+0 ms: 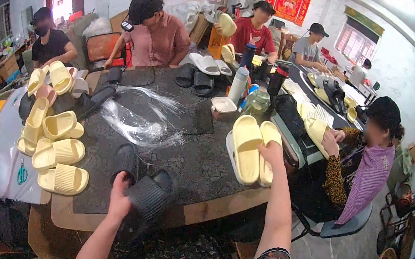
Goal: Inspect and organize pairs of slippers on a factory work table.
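My left hand (119, 199) is closed on a pair of black slippers near the table's front edge. One black slipper (127, 159) points away from me, and the other black slipper (151, 200) shows its ribbed strap beside my fingers. My right arm reaches forward, and my right hand (271, 153) grips a yellow slipper (266, 172) by its inner edge. A second yellow slipper (245, 148) lies against it on the left, with a white one (230, 148) partly hidden beneath. Several yellow slippers (58, 153) are heaped at the table's left side.
Clear plastic strands (137, 122) spread over the dark tabletop (205, 182). Beyond stand a lidded box (223, 108), bottles (238, 83) and a glass jar (258, 102). Green scissors (22, 172) lie at left. A co-worker (366, 168) at right handles a yellow slipper; other people sit across.
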Available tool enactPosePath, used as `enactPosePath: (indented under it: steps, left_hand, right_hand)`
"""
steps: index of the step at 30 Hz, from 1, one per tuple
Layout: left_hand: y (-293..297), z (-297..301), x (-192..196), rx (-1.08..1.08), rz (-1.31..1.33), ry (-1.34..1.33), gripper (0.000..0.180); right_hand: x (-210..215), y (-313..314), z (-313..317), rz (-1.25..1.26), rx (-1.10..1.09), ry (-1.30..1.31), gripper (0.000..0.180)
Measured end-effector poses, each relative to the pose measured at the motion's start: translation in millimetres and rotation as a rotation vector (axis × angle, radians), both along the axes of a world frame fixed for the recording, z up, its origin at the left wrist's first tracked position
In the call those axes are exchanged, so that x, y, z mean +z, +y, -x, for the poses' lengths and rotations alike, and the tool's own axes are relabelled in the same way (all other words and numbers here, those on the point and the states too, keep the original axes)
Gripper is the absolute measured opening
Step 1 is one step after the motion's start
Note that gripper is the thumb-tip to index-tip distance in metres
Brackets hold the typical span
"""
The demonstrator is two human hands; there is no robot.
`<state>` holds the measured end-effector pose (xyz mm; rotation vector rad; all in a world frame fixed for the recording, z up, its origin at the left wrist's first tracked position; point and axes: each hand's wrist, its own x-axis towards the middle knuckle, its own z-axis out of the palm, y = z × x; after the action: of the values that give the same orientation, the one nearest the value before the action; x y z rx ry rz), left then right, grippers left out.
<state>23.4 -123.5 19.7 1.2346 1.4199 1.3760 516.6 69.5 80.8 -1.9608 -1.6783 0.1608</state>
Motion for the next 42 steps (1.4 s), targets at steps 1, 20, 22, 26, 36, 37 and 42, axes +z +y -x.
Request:
enactPosePath:
  steps: [1,20,22,26,36,37,42]
  left_hand:
    - [-0.1,-9.7,11.5,0.038,0.029,0.136,0.072]
    - [5.8,5.8,-4.9,0.051,-0.255,0.69,0.032]
    - [5.4,8.5,-7.5,0.031,-0.246,0.684,0.031]
    - [5.5,12.0,5.3,0.023,-0.227,0.669,0.031]
    - [7.3,2.5,-3.4,0.044,-0.27,0.562,0.033]
    - [3.5,5.2,-4.3,0.041,-0.262,0.565,0.033]
    - [3.2,8.4,-6.3,0.044,-0.241,0.647,0.033]
  right_hand:
    - [9.8,-6.0,13.8,0.006,0.009,0.038,0.044]
    - [203.0,-227.1,105.9,-1.256,0.674,0.259,0.032]
    - [208.3,-223.9,109.7,-1.279,0.661,0.265,0.032]
    - [202.4,-234.8,138.3,-1.317,0.67,0.269,0.032]
    - [203.3,-249.1,125.6,-1.356,0.654,0.29,0.034]
    - [206.9,-244.8,134.6,-1.353,0.644,0.296,0.034]
    - [200.1,-260.0,121.7,-1.372,0.588,0.305,0.034]
